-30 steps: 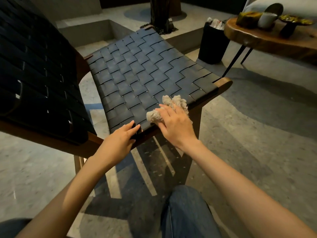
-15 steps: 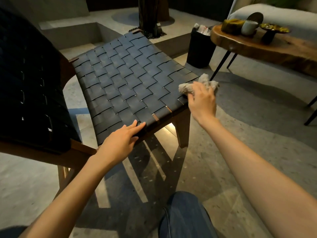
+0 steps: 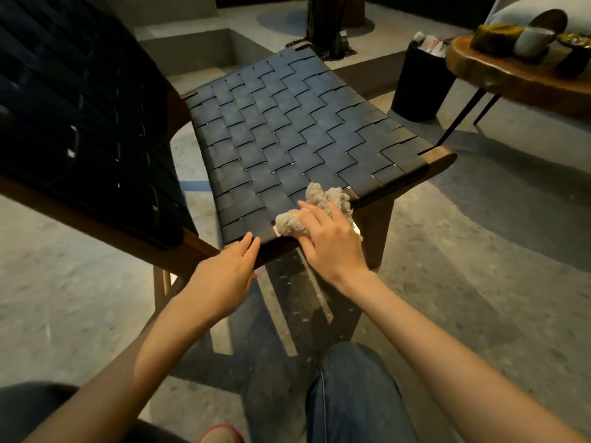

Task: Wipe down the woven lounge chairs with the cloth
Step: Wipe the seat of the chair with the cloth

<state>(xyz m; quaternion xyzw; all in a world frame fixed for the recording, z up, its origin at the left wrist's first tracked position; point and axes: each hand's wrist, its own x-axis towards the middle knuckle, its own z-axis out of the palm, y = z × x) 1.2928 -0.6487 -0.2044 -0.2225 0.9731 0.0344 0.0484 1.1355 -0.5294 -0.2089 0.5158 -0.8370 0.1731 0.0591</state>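
Observation:
The woven lounge chair's dark strap seat (image 3: 287, 132) fills the middle of the view, and its dark woven back (image 3: 73, 116) rises at the left. A fluffy beige cloth (image 3: 323, 199) lies bunched on the seat's near edge. My right hand (image 3: 329, 241) lies over the cloth and grips it, fingers across the top and thumb tucked at its near side. Just left of it, my left hand (image 3: 224, 276) rests on the seat's wooden front rail (image 3: 275, 251), with its straight fingers touching the edge of the weave.
A round wooden side table (image 3: 511, 78) with bowls and a cup stands at the back right, and a black bin (image 3: 419, 84) sits beside it. A sunken concrete step (image 3: 198, 52) lies behind the chair. My jeans-clad knee (image 3: 351, 394) is below, on a speckled stone floor.
My right hand has carried the cloth from the seat's far right corner back along the front edge to beside my left hand. The left hand has stayed on the rail.

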